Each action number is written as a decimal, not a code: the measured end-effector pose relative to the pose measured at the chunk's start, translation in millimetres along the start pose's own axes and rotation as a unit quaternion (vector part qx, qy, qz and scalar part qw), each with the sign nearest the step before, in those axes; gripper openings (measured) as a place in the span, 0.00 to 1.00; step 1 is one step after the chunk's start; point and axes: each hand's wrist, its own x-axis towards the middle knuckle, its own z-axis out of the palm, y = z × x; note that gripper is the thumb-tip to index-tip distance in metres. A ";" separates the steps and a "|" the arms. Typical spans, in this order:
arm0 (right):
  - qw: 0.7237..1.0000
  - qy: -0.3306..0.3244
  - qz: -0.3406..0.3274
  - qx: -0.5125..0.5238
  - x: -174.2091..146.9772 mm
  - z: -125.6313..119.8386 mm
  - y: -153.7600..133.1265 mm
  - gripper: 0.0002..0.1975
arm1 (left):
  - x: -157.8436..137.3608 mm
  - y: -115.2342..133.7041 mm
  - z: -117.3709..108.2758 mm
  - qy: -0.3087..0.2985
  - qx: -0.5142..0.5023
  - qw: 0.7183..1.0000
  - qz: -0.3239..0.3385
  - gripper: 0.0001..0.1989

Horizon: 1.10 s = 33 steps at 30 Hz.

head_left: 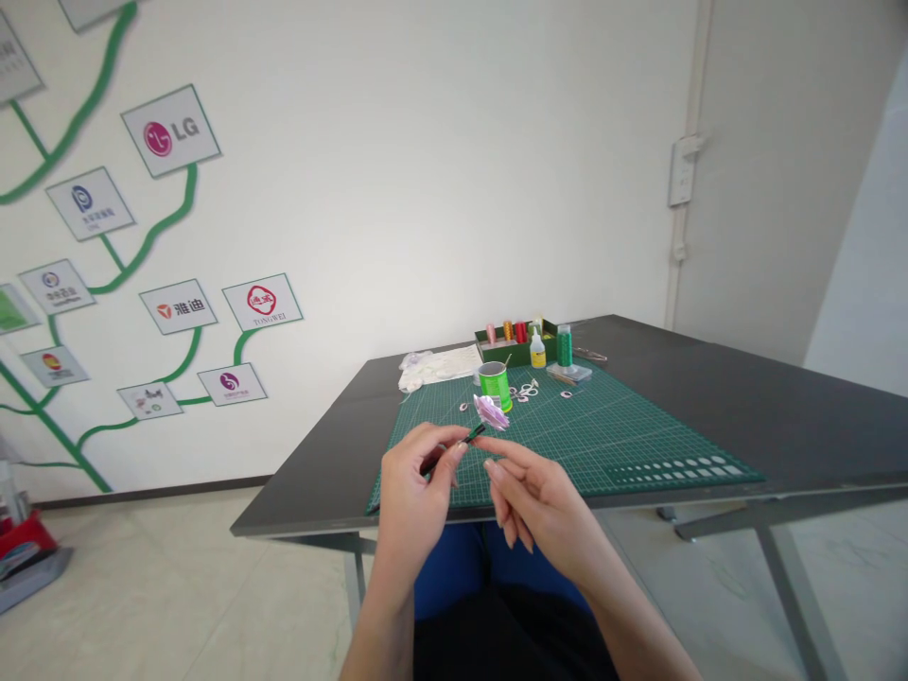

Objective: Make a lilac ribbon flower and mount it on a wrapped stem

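My left hand (420, 482) pinches a slim dark piece with green on it, which leads up to a pale purple artificial flower (492, 412). Whether the dark piece is only the stem or also a tool, I cannot tell. From the other side, my right hand (533, 497) stretches its index finger to the stem just below the bloom. Its thumb stays apart from that finger, and nothing shows in its grasp. Behind the flower stands a bright green can (496, 386), partly covered by the petals. Small white loop-shaped pieces (525, 391) lie beside the can.
A green cutting mat (582, 435) covers part of the dark table (709, 378). Toward the back are a box of thread spools (515, 352), a glue bottle (537, 350), a green spool (564, 346) and white cloth-like material (444, 366). Scissors (590, 356) lie farther right.
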 end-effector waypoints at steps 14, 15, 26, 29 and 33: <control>0.980 0.035 -0.076 -0.182 -18.5 -3.7 -14.4 0.22 | 0.2 -4.8 2.7 0.016 0.028 0.999 -0.003 0.07; 0.979 0.030 -0.076 -0.185 -20.3 -4.7 -16.9 0.22 | 0.1 -5.6 3.2 0.014 0.035 0.999 -0.004 0.07; 0.971 -0.130 -0.111 -0.168 -17.1 -39.4 -86.3 0.18 | -0.1 0.8 1.6 -0.073 0.115 0.990 0.039 0.09; 0.956 -0.168 -0.135 -0.199 2.1 -47.0 -114.3 0.17 | -1.6 1.2 2.5 -0.086 0.124 0.987 0.056 0.09; 0.941 -0.184 -0.172 -0.226 32.8 -52.2 -139.1 0.16 | -3.3 1.5 3.6 -0.116 0.119 0.985 0.055 0.09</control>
